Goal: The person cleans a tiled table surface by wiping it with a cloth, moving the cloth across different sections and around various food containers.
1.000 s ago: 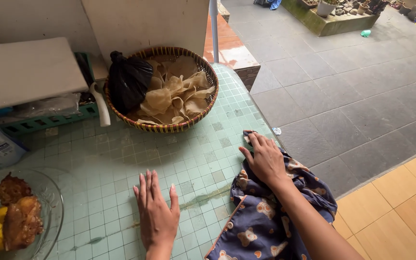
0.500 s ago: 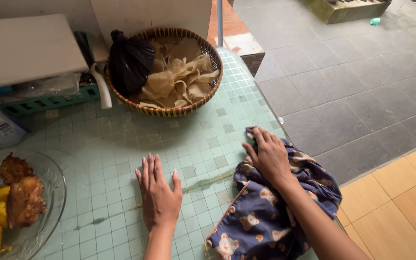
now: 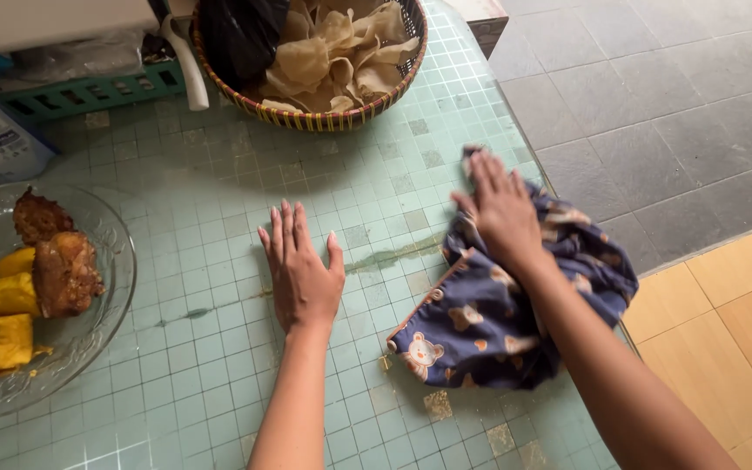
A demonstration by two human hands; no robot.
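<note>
- Even, soft daylight; nothing is dim and no hard glare shows.
- The woven basket [image 3: 324,109] casts a soft shadow on the near tiles of the green tiled table [image 3: 219,218].
- Right hand [image 3: 502,209] is smeared by motion blur; left hand [image 3: 302,270] stays sharp.
- Straight lines bow slightly near the frame edges.

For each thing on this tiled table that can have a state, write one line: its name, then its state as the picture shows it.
Left hand: flat, fingers spread, palm down on the tiles.
Right hand: pressed on the cloth, blurred.
Dark blue patterned cloth: crumpled at the table edge.
Woven basket: uncovered, filled with pale crackers.
Black plastic bag: in the basket; top out of view.
Glass dish: uncovered, holding fried food.
Tiled table: streaked with a dirty smear.
</note>
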